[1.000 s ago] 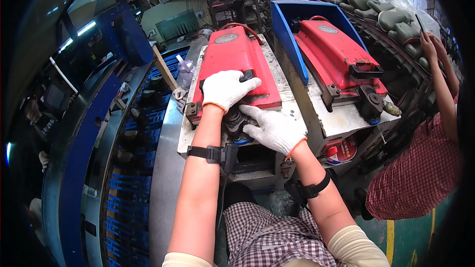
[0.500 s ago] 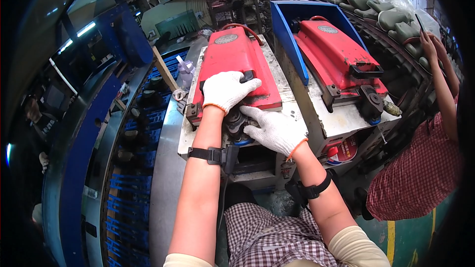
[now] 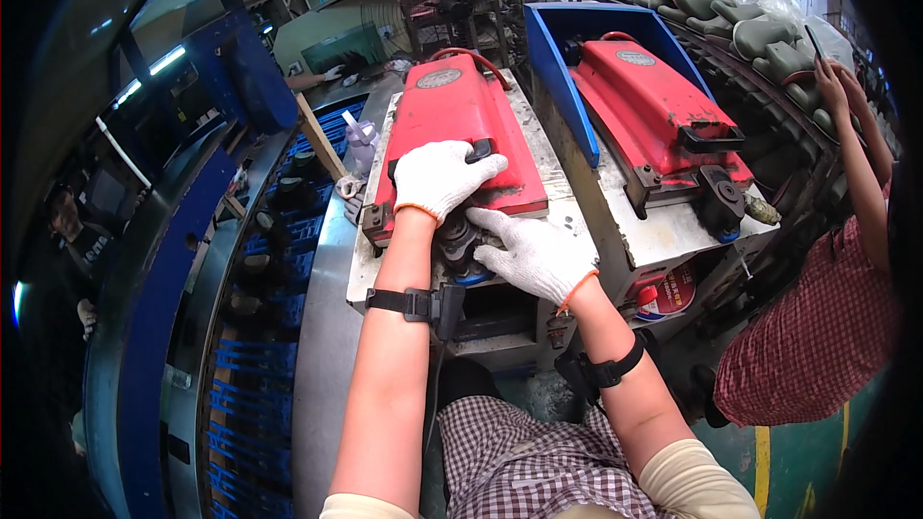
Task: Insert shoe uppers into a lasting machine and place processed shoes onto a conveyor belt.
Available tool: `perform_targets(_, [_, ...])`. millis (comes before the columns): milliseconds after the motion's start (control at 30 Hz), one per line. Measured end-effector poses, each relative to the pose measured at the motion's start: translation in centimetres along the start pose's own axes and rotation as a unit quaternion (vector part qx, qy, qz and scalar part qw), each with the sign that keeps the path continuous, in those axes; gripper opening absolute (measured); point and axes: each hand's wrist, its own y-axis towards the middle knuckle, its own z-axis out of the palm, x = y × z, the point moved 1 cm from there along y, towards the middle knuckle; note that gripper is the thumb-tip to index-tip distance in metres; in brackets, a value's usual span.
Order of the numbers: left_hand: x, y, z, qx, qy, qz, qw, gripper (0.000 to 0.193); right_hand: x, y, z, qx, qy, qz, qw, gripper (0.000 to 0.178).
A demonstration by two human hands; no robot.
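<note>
In front of me sits a press machine with a red lid (image 3: 450,120) on a white body. My left hand (image 3: 442,178), in a white knit glove, is closed over the black handle (image 3: 482,148) at the lid's near end. My right hand (image 3: 535,252), gloved alike, is at the black latch (image 3: 456,248) below the lid's front edge. Its thumb and forefinger reach around the latch's right side; the other fingers are partly hidden. The lid lies down on the body.
A second red-lidded press (image 3: 654,106) with a blue guard (image 3: 567,86) stands at right. Beyond it, a rack holds several green shoe-shaped pieces (image 3: 764,38). A person in a checked garment (image 3: 817,327) is close on my right. A purple bottle (image 3: 361,142) stands left, beside a blue-slatted conveyor (image 3: 252,365).
Both my hands stay in place on the handle and the latch. At the back left, another person's hand and forearm have come into view above the conveyor's far end.
</note>
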Motion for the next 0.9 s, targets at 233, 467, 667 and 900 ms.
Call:
perform_targets(233, [0.16,0.11,0.14,0.004,-0.005,0.002,1.000,0.068,0.01,0.01,-0.01,-0.001,0.012,-0.002,1.000,0.058])
perform_targets(467, [-0.12,-0.04,-0.14,0.005,-0.001,-0.002,1.000,0.067,-0.26,0.07,0.13,-0.002,0.005,-0.005,1.000,0.058])
perform_targets(667, [-0.01,-0.02,0.00,0.007,-0.002,-0.005,1.000,0.067,-0.14,-0.05,0.07,-0.002,0.009,-0.002,1.000,0.058])
perform_targets(900, [-0.02,0.03,0.01,0.005,0.002,0.000,1.000,0.068,0.06,-0.08,-0.26,0.004,0.011,0.004,1.000,0.057])
